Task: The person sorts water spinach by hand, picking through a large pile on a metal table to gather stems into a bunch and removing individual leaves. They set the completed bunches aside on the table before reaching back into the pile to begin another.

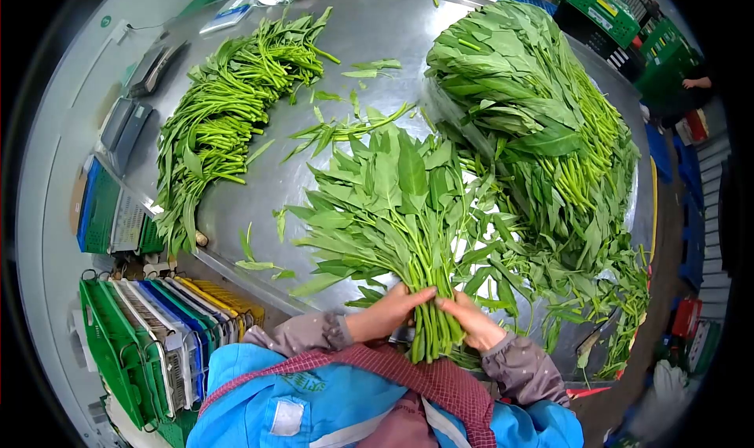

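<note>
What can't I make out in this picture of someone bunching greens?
All in the head view:
- Some fingertips of the left hand and right hand: behind the bunch of leafy greens and its stems.
- The tabletop beneath the large heap of greens: covered by it.
- Most of the other person: lost at the dark lens edge.
- The lettering on the blue garment: too small and creased to read.

On 1 table (pixel 302 146), 1 row of greens (pixel 232 106) lies left, 1 heap (pixel 550 126) right.
</note>
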`<state>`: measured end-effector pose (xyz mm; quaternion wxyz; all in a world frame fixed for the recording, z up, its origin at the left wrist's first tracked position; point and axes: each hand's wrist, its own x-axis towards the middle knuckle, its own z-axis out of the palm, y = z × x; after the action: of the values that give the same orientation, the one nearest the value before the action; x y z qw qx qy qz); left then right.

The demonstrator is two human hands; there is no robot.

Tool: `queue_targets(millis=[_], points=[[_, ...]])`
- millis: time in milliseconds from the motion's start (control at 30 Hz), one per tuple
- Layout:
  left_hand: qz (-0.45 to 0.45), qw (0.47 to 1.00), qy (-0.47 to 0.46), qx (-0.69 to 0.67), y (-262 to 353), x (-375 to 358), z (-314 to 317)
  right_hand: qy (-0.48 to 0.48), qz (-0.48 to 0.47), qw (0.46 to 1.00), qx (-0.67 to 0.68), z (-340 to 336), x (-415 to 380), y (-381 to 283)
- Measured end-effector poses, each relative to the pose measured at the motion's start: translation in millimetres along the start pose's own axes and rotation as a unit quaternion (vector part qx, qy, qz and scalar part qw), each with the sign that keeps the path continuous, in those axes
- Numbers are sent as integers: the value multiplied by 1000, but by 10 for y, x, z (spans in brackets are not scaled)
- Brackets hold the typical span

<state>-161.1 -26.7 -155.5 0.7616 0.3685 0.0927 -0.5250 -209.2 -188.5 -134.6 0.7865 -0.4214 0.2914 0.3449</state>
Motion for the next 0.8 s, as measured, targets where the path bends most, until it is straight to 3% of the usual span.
queue_targets(millis=[67, 100, 300, 367, 433, 467, 533, 567, 633, 667, 733, 767, 800], points=[[-61, 973, 55, 213, 209, -168, 151, -68, -48, 997, -8, 108, -104, -19], [61, 971, 43, 228, 91, -151, 94, -91, -60, 994, 20, 133, -116, 10], [-72, 966, -7, 247, 188, -188, -152, -75, -25, 994, 76, 51, 121, 299], [-80, 916, -64, 389, 346, -314, -279, -79, -3, 991, 104, -2, 135, 354], [-38, 782, -18, 622, 596, -516, -238, -95, -5, 987, 129, -33, 170, 430], [51, 676, 7, 735, 711, -580, -100, -119, -10, 984, 132, -29, 169, 424], [259, 519, -22, 815, 748, -543, -46, -130, -16, 985, 111, -2, 206, 417], [263, 513, -35, 816, 764, -474, 52, -123, -28, 985, 117, 40, 160, 370], [274, 295, -105, 909, 783, -319, 309, -103, -53, 993, 0, 156, 28, 236], [272, 291, -117, 910, 798, -227, 333, -100, -58, 993, 12, 144, 59, 230], [287, 250, -227, 896, 769, 30, 279, -82, -214, 935, -271, 96, 132, 265], [316, 231, -241, 888, 778, 109, 248, -57, -187, 929, -314, 82, 17, 158], [341, 251, -243, 873, 800, 114, 341, -45, -224, 904, -363, 85, -42, 119]])
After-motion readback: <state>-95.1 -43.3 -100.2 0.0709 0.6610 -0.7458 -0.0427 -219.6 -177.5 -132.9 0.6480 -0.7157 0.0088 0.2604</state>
